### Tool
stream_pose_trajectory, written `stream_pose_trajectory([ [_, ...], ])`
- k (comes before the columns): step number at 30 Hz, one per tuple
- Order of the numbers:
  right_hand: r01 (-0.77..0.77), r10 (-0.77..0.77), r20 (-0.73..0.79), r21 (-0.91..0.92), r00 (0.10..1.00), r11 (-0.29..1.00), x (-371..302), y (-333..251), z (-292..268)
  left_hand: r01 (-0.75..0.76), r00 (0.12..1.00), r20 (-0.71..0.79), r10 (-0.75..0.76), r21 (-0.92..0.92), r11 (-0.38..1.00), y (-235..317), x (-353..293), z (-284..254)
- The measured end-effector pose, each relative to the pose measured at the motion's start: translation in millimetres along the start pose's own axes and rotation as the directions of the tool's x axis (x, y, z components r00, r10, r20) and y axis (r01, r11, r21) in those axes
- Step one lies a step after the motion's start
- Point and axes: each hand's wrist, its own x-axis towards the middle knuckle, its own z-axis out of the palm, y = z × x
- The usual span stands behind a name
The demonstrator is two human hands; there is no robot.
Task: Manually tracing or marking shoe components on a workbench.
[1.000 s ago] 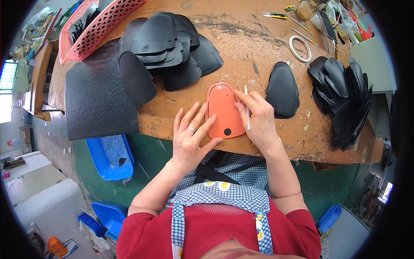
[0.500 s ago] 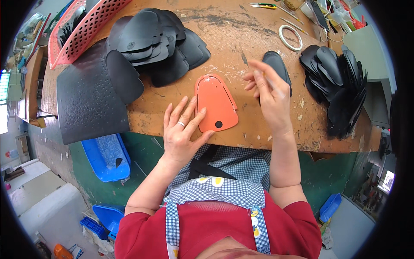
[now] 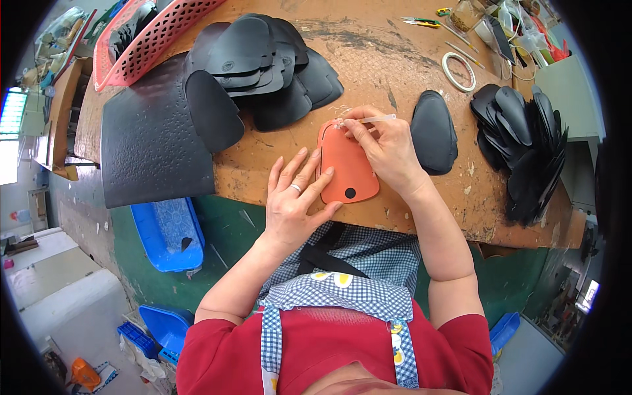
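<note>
An orange rounded template (image 3: 350,164) with a slot along its rim and a black dot lies near the table's front edge. My left hand (image 3: 291,204), a ring on one finger, rests on its left side with fingers spread, the fingertips holding it down. Pinched in my right hand (image 3: 390,148) is a slim whitish pen-like stick (image 3: 382,119), slanting over the template's narrow far end; its tip is hidden by the fingers. Whether anything lies beneath the template, I cannot tell. Just right of my right hand sits a small stack of black rounded pieces (image 3: 433,135).
Black cut pieces (image 3: 247,56) pile up at the far left beside a large black sheet (image 3: 155,141) and a pink basket (image 3: 158,43). More black pieces (image 3: 520,145) fan out at right. A tape roll (image 3: 459,72) and thread snips (image 3: 421,22) lie at the back right.
My right hand has swung left and down from beside the template onto its far end, bringing the pen-like stick along. My left hand stays on the template. The whole view has shifted slightly.
</note>
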Motion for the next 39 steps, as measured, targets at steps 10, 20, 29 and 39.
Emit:
stream_pose_trajectory([
  [10, 0.215, -0.222, -0.003, -0.235, 0.975, 0.948, 9.1, -1.8, 6.1, -0.002, 1.000, -0.005, 0.002, -0.012, 1.000, 0.0, 1.7, -0.8],
  [20, 0.249, -0.233, 0.411, 0.016, 0.881, 0.968, -3.1, -8.1, 4.9, -0.017, 1.000, -0.022, 0.018, 0.011, 1.000, -3.8, -1.0, 1.6],
  [29, 0.103, -0.103, 0.013, -0.052, 0.995, 0.993, 19.3, 7.5, 5.5, -0.005, 1.000, -0.010, 0.005, -0.008, 1.000, -0.5, 0.4, 1.8],
  [39, 0.076, -0.078, -0.102, -0.019, 0.992, 0.997, -0.3, -2.3, -2.7, -0.011, 1.000, -0.005, 0.011, 0.011, 1.000, -2.0, 1.1, -0.9],
])
